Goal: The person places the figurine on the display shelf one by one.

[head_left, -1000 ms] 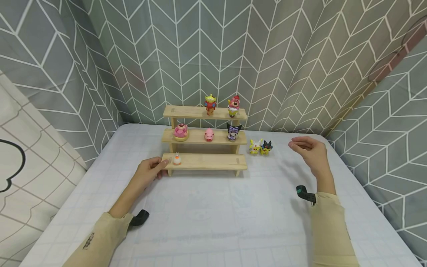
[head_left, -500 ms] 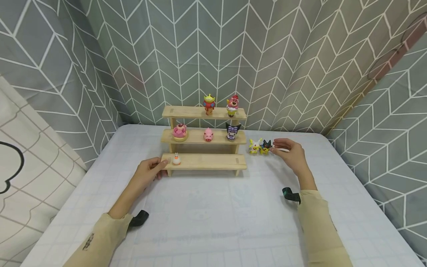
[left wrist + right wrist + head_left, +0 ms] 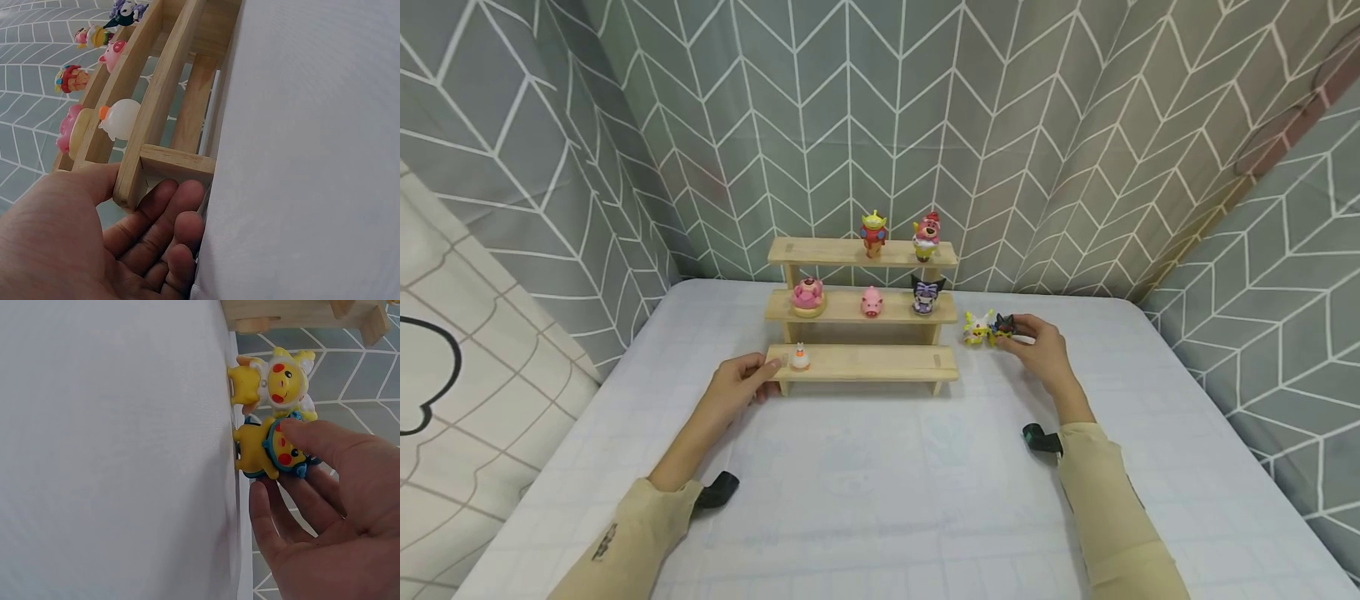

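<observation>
In the head view my left hand (image 3: 730, 393) grips the left end of the lowest step of a three-step wooden display stand (image 3: 872, 363). Its thumb lies on top and its fingers curl beneath, as the left wrist view shows. My right hand (image 3: 1043, 353) pinches a yellow figurine in a dark blue hood (image 3: 256, 450) between its thumb, on the face, and fingers behind. That figurine stands on the table to the right of the stand. Close against it stands a similar yellow figurine in a white hood (image 3: 249, 384).
A white duck figure (image 3: 800, 358) sits on the lowest step. The middle step bears a pink bear figure (image 3: 808, 296), a pink pig (image 3: 872, 302) and a purple-black figure (image 3: 926, 296). On top stand a green-headed figure (image 3: 873, 234) and a red-hatted bear (image 3: 927, 237). A patterned curtain (image 3: 820, 117) hangs behind.
My right hand has moved left from the right side of the table to the dark-hooded figurine and now pinches it. The left hand keeps its grip on the stand.
</observation>
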### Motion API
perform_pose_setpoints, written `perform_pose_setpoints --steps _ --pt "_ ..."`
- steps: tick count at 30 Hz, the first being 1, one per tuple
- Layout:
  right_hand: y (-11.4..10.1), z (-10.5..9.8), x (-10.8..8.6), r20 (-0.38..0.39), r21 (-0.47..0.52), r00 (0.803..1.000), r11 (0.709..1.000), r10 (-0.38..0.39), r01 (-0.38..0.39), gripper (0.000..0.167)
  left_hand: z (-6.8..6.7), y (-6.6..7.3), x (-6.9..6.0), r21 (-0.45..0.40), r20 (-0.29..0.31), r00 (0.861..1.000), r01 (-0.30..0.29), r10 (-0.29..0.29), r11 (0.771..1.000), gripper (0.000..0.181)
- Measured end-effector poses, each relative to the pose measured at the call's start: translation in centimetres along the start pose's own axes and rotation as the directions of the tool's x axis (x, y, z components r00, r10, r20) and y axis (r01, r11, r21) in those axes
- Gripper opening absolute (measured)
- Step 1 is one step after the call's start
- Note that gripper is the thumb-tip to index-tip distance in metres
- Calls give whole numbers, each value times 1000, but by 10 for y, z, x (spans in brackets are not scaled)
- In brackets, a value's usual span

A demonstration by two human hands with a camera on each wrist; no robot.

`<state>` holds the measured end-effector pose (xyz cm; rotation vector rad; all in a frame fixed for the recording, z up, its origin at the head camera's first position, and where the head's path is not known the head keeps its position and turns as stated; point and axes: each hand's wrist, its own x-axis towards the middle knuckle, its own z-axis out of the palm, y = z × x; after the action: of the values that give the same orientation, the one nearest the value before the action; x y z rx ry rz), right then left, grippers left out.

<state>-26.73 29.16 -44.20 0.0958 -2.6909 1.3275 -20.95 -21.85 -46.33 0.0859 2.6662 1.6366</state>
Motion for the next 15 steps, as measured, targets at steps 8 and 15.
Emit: perform_pose_setpoints --steps 8,15 --pt "-1 1 -2 -32 -2 999 1000 10 -10 49 0 -2 1 -1 3 1000 1 -1 1000 39" --pt "1 3 -1 -139 25 990 1000 22 -18 45 0 -2 2 -22 -2 1000 4 -4 1000 40"
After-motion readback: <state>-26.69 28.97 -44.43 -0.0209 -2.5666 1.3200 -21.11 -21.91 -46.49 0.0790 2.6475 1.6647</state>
